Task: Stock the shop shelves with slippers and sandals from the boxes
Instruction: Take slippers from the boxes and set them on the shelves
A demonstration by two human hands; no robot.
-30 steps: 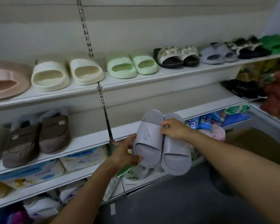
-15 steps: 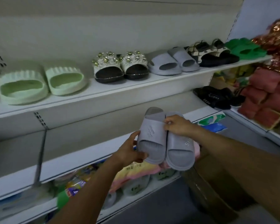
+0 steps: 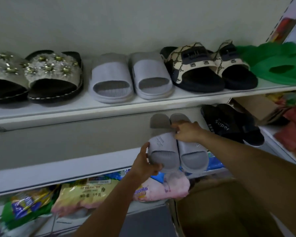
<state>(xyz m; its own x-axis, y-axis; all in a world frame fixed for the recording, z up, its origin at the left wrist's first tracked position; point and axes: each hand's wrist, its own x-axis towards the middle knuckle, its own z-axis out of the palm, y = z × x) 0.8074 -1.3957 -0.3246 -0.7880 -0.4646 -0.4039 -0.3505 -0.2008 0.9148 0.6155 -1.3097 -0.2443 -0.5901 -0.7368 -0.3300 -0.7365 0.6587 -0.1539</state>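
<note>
Below upper shelf (image 3: 143,106), grey slippers (image 3: 176,151) now raised

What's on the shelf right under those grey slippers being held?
Under the grey slippers, a pink packet and blue packaging show on the lower shelf. Anything behind them is covered.

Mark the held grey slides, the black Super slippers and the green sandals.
held grey slides (image 3: 162,146): head view, on the left slide's strap.
black Super slippers (image 3: 224,124): head view, on the printed strap.
green sandals (image 3: 270,65): head view, on the upper of the pair, top shelf.
</note>
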